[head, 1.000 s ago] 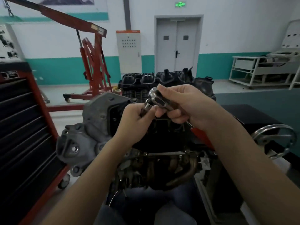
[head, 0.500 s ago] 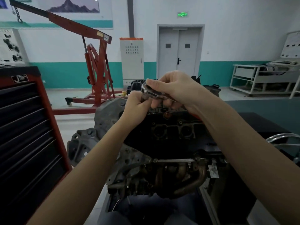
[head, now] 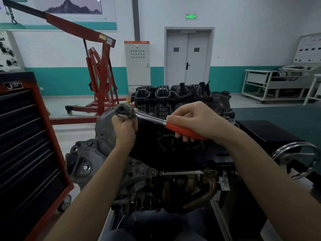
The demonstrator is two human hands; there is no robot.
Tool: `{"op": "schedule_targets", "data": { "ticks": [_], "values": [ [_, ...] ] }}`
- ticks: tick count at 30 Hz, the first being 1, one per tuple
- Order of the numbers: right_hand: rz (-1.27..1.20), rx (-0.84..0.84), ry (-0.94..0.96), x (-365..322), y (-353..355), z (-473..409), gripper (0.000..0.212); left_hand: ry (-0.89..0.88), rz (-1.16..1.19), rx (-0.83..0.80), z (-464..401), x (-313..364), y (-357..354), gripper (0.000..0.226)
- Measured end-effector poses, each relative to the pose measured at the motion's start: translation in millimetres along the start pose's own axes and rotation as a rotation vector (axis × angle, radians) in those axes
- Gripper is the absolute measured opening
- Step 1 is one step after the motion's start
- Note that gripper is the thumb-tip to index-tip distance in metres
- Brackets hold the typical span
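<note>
Holds ratchet (head: 141,116) over engine (head: 182,100), left hand (head: 125,126) under head, right hand (head: 192,121) on handle. Has chest (head: 26,145) left of engine, wheel (head: 284,150) right, hoist (head: 99,75) and door (head: 189,56) behind.

White-teal walls (head: 251,40); grey double door (head: 188,66)

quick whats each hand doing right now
left hand: closed, gripping the ratchet under its head
right hand: closed, gripping the red handle

The ratchet wrench (head: 139,115) has a shiny silver head and shaft with an orange-red handle. The engine (head: 173,153) is black and dull grey; the tool cabinet (head: 26,145) is black, framed in red, and the hoist (head: 97,75) red
</note>
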State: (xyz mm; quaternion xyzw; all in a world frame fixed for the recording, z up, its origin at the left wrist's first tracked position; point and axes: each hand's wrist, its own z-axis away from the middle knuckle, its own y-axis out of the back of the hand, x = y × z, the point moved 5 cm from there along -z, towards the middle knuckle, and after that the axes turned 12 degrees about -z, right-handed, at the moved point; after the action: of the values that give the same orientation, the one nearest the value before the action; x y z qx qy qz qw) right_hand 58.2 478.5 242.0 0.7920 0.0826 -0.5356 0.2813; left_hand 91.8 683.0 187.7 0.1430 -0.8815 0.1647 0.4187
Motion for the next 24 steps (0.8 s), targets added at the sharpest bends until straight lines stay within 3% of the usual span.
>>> {"op": "schedule_targets", "data": {
  "ticks": [2, 4, 6, 9, 11, 13, 16, 20, 24],
  "values": [
    [0.000, -0.049, -0.033, 7.7, -6.0, 0.7, 0.031, 0.034, 0.046, 0.041, 3.7, -8.3, 3.1, 0.040],
    [-0.046, -0.055, -0.022, 16.4, -10.3, 3.5, 0.033, 0.080, 0.075, 0.101, 7.3, -19.0, 7.3, 0.025],
    [-0.163, 0.080, 0.037, 24.8, -7.5, 7.0, 0.031, 0.091, 0.087, 0.137, 9.7, -28.0, 10.4, 0.021],
    [-0.639, 0.370, 0.098, 44.0, -2.6, 9.8, 0.032, 0.082, 0.078, 0.155, 13.7, -36.1, 13.0, 0.027],
    [-0.988, 0.463, 0.150, 51.9, -12.5, 5.5, 0.023, 0.106, 0.047, 0.170, 18.7, -42.0, 13.6, 0.045],
    [-1.249, 0.484, 0.225, 52.0, -29.3, -1.2, 0.011, 0.172, 0.021, 0.200, 23.8, -50.8, 14.0, 0.047],
    [-1.585, 0.412, 0.372, 45.5, -49.2, -9.5, 0.035, 0.261, -0.070, 0.208, 25.4, -54.5, 13.1, 0.036],
    [-1.675, 0.437, 0.416, 35.3, -41.5, -26.1, 0.045, 0.162, -0.255, 0.126, 21.2, -46.0, 12.2, 0.039],
    [-1.621, 0.369, 0.194, 12.1, -24.2, -70.3, 0.051, 0.074, -0.260, -0.034, 22.5, -41.0, 10.6, 0.045]
  ]
}}
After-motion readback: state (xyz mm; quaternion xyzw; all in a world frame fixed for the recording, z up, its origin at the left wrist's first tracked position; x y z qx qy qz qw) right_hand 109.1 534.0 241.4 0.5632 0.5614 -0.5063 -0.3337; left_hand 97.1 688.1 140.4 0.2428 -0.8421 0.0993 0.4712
